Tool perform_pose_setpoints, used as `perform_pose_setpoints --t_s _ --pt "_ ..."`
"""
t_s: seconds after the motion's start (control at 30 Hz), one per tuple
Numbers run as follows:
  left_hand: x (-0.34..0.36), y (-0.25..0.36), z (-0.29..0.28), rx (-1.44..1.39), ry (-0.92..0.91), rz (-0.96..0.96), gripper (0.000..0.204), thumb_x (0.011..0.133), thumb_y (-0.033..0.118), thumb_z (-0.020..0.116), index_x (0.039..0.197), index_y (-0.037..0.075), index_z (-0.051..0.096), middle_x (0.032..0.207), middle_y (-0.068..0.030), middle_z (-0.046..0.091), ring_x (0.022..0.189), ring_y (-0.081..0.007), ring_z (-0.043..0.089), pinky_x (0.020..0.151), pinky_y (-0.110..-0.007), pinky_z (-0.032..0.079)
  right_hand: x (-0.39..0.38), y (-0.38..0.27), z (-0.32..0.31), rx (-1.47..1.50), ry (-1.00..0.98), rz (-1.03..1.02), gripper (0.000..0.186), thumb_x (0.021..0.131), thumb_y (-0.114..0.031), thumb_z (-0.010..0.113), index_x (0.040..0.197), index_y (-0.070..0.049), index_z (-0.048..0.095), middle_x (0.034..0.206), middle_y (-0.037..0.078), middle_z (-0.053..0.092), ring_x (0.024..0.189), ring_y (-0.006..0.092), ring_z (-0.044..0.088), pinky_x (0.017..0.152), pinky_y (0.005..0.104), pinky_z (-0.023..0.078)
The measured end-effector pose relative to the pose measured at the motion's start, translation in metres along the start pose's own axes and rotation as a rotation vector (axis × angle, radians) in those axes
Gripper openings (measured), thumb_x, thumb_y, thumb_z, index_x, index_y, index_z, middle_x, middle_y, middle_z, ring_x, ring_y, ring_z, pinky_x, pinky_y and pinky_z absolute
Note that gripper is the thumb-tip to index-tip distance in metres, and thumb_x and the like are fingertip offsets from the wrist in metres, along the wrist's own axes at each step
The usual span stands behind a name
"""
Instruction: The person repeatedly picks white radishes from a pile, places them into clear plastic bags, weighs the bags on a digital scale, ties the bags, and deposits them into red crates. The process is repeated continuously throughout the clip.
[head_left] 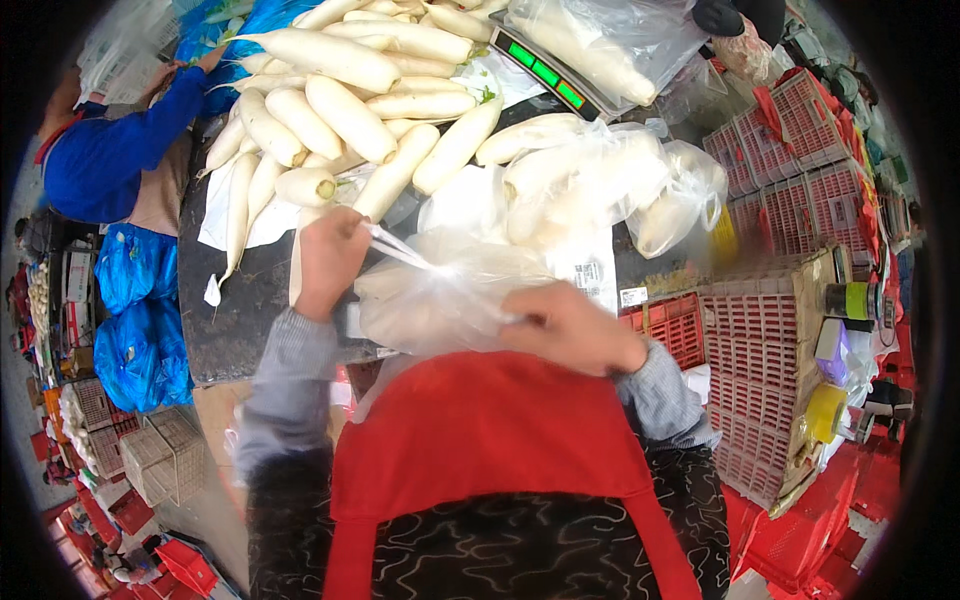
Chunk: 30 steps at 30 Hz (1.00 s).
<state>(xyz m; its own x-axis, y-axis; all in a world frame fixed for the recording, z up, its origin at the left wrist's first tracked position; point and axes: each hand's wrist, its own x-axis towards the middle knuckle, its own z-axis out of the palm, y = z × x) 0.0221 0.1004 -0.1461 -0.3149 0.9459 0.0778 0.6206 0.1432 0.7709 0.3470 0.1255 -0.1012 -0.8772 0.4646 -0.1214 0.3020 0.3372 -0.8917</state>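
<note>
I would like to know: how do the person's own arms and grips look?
The left grip and right grip are ungloved hands. The left sleeve and right sleeve are greyish-blue and finely textured. Nearer the body, the clothing is black with pale wavy lines.

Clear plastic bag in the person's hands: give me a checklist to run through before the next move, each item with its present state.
1. Left hand pinching the plastic bag at its gathered neck: ok.
2. Right hand at the bag's right side: ok.
3. Right hand's grip firm: cannot tell, it is blurred.
4. Neck knotted: cannot tell, detail too soft.
5. Scale display lit: ok, green.
6. Scale top free: not ok, a bag of white radish lies over it.
</note>
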Motion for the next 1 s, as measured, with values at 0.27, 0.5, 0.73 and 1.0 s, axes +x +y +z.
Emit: perform_pose_setpoints --t_s 0.27,0.5,0.73,1.0 --pt "-0.065 0.008 0.082 0.093 -0.306 0.579 0.038 0.078 0.004 0.068 0.115 -0.002 0.058 0.108 -0.015 0.064 0.104 -0.0319 0.059 0.084 -0.041 0.048 0.075 0.16 -0.148 -1.134 0.517 0.241 0.038 0.075 -0.005 0.06 0.114 -0.007 0.063 0.12 0.018 0.062 0.121 0.0394 0.049 0.095 0.0496 0.045" --pt "-0.076 0.016 0.073 -0.094 -0.212 0.622 0.017 0.064 0.003 0.068 0.081 0.003 0.064 0.081 -0.0105 0.061 0.071 -0.0314 0.058 0.058 -0.039 0.047 0.074 0.138 -0.162 -0.744 0.87 -0.035 0.026 0.075 -0.007 0.062 0.101 -0.004 0.061 0.082 0.022 0.065 0.08 0.042 0.064 0.069 0.0509 0.05" --pt "-0.047 0.089 0.097 -0.204 0.33 0.627 0.032 0.065 0.006 0.073 0.096 0.0 0.069 0.104 -0.0194 0.065 0.099 -0.0377 0.06 0.079 -0.037 0.052 0.056 0.031 -0.056 -0.741 0.589 -0.366 0.037 0.063 0.002 0.07 0.099 -0.006 0.065 0.092 0.015 0.067 0.077 0.034 0.062 0.069 0.0419 0.051" --pt "-0.023 0.058 0.106 -0.032 -0.104 0.79 0.016 0.073 0.01 0.063 0.087 0.001 0.063 0.084 -0.012 0.056 0.078 -0.0316 0.05 0.066 -0.039 0.042 -0.045 0.116 -0.143 -1.055 0.941 0.109 0.05 0.069 0.002 0.061 0.115 -0.015 0.069 0.122 0.014 0.061 0.114 0.0367 0.054 0.092 0.0463 0.047"
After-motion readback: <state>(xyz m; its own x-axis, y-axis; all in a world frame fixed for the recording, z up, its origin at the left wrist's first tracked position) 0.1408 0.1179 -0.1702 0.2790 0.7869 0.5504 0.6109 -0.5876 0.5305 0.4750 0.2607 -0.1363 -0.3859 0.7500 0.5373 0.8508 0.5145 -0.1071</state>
